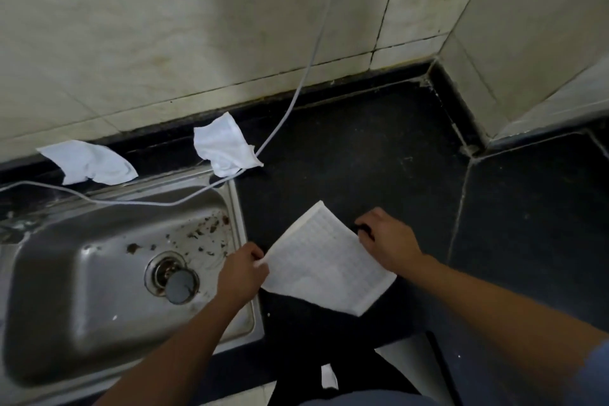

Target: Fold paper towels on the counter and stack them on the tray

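A white embossed paper towel [324,260] lies tilted over the black counter [362,158], just right of the sink. My left hand [242,272] pinches its left corner. My right hand [387,239] grips its right edge, fingers closed. Two more white towels lie crumpled by the back wall: one [225,145] behind the sink's right corner, another [89,161] further left. No tray is in view.
A steel sink [115,273] with brown debris and a round drain plug [179,287] fills the left side. A grey cable [290,102] hangs from the wall and runs across the sink's back rim. Tiled walls close in the back and right.
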Action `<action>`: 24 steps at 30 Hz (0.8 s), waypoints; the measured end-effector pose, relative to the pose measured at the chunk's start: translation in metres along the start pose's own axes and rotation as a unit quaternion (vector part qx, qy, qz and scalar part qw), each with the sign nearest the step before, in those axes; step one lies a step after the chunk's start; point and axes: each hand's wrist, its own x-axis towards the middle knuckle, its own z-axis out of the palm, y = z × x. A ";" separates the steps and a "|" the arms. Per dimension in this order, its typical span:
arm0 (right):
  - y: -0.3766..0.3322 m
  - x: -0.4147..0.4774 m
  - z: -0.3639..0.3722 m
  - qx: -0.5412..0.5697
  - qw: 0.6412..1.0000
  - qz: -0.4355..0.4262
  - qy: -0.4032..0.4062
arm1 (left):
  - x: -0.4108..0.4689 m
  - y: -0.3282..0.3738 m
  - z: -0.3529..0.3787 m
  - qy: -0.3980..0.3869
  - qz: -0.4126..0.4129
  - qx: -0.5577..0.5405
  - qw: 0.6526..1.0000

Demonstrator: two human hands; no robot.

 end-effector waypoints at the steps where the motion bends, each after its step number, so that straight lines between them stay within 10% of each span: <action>1: -0.010 0.015 0.000 -0.003 0.999 0.023 -0.023 | -0.001 0.001 0.001 0.007 -0.010 -0.044 0.999; 6: -0.044 0.051 0.010 -0.024 0.989 0.094 -0.111 | -0.004 0.015 -0.008 0.056 -0.019 -0.160 0.985; 12: -0.014 0.037 -0.007 0.061 0.990 0.117 0.055 | 0.026 0.045 -0.029 0.123 0.050 -0.163 0.978; 18: 0.017 0.043 -0.019 0.037 0.981 0.173 0.081 | 0.050 0.060 -0.002 0.054 -0.048 -0.192 0.979; 24: 0.024 -0.022 -0.010 -0.015 1.000 -0.006 -0.004 | 0.019 0.058 0.038 -0.047 -0.140 -0.162 0.976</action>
